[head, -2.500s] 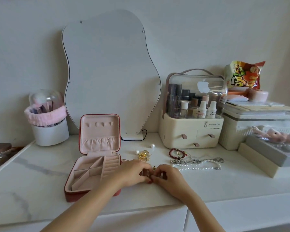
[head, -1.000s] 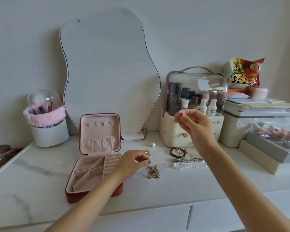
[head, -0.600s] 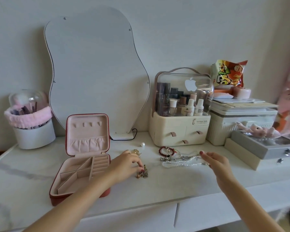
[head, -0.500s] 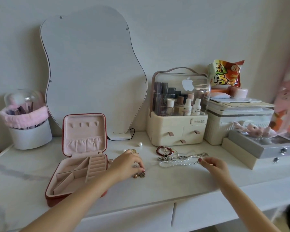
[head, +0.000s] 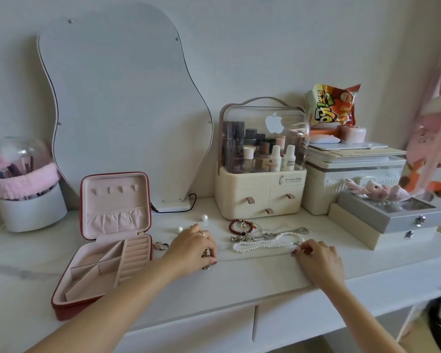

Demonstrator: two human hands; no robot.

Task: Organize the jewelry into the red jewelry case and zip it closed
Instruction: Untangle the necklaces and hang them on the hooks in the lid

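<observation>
Fingers of the right hand (head: pixel 318 258) are curled, pinching the end of the pearl strand (head: pixel 262 244); left hand (head: pixel 192 247) is cupped over gold pieces (head: pixel 206 253). Gathering step is judged in hand. Next, a lift toward the case (head: pixel 102 266), lying open, left of both hands.

Under my hands the white table (head: pixel 239 281) looks like smooth, faintly veined marble, the red jewelry case (head: pixel 105 240) is lined in soft matt pink cloth, the pearl necklace (head: pixel 262 244) shines glossy, and the cosmetics box (head: pixel 262 159) has a clear plastic hood.
</observation>
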